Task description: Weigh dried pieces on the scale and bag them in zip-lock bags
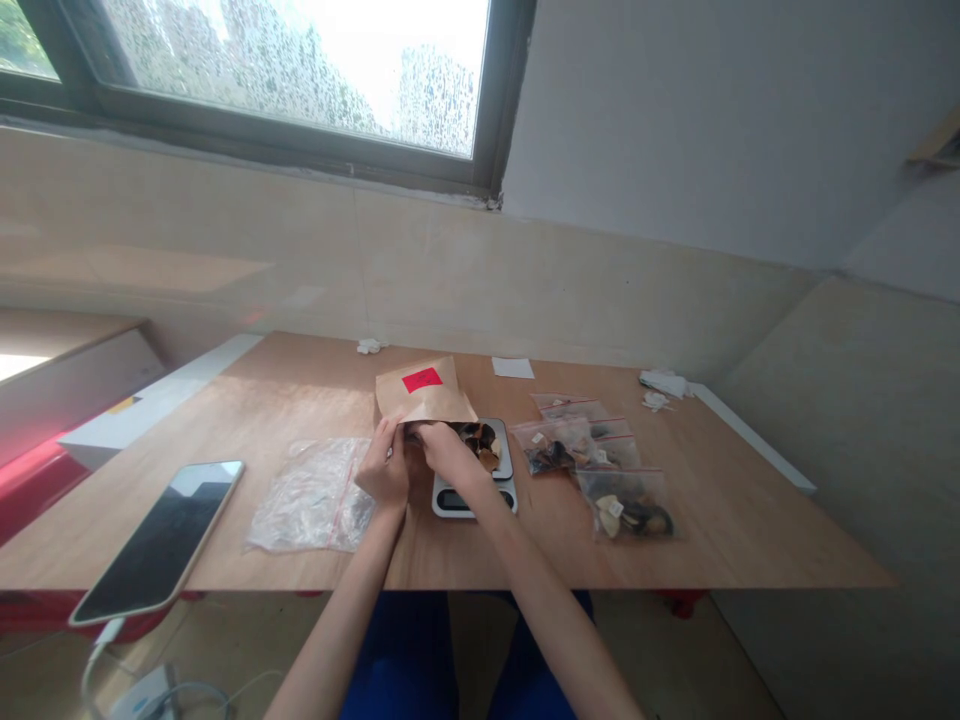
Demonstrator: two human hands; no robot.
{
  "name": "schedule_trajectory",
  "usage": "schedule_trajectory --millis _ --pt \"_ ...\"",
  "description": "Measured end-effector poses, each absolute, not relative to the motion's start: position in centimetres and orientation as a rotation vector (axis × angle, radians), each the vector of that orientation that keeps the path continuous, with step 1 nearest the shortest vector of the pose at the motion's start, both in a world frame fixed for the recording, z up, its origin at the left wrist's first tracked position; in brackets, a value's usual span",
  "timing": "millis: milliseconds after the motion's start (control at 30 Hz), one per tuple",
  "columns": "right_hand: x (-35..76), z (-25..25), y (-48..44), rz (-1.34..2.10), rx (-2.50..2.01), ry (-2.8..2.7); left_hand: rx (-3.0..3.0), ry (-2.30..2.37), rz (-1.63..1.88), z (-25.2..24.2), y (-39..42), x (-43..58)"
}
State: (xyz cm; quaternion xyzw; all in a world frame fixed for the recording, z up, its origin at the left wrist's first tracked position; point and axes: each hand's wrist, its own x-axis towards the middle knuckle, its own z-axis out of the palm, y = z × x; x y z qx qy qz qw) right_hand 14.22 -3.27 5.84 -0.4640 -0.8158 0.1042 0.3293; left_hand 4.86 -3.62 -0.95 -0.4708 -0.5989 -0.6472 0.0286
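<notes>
A brown paper bag (pixel 431 399) with a red label lies with its mouth toward me. My left hand (pixel 384 465) is closed on the near left edge of its mouth. At that same opening is my right hand (pixel 448 450), its fingers hidden inside or behind the paper, so what they hold is not visible. Just right of the bag sits a small white kitchen scale (pixel 499 501), partly covered by my right forearm. On its plate rest dark and tan pieces (pixel 487 455) that look like shells or dried slices.
Clear zip bags (pixel 628 500) with similar pieces lie to the right. A clear plastic bag (pixel 307 500) is left of my hands, beside a charging phone (pixel 161 540). White paper (pixel 513 368) and white scraps (pixel 370 346) lie toward the wall.
</notes>
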Motion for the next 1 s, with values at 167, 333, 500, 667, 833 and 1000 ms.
schedule_trajectory --millis 167,333,500,667,833,1000 --pt "15.9 5.7 -6.5 0.261 -1.054 -2.129 -1.491 -1.849 -1.98 -1.0 -3.6 4.7" --pt "18.6 6.4 -8.1 0.318 -0.988 -1.736 -1.407 -1.91 -1.982 -1.0 -3.4 4.6" --pt "22.4 4.8 -5.3 0.487 -1.118 -1.403 -1.427 -1.898 -1.995 -1.0 -3.4 4.7" --pt "25.1 2.1 -1.0 0.614 -1.225 -1.257 -1.431 -1.863 -2.013 -1.1 -3.3 4.6" --pt "25.7 1.3 -0.1 0.665 -1.252 -1.239 -1.462 -1.876 -2.009 -1.3 -3.1 4.4" --pt "25.9 1.2 -0.7 0.685 -1.266 -1.217 -1.484 -1.896 -2.038 -1.4 -3.1 4.5"
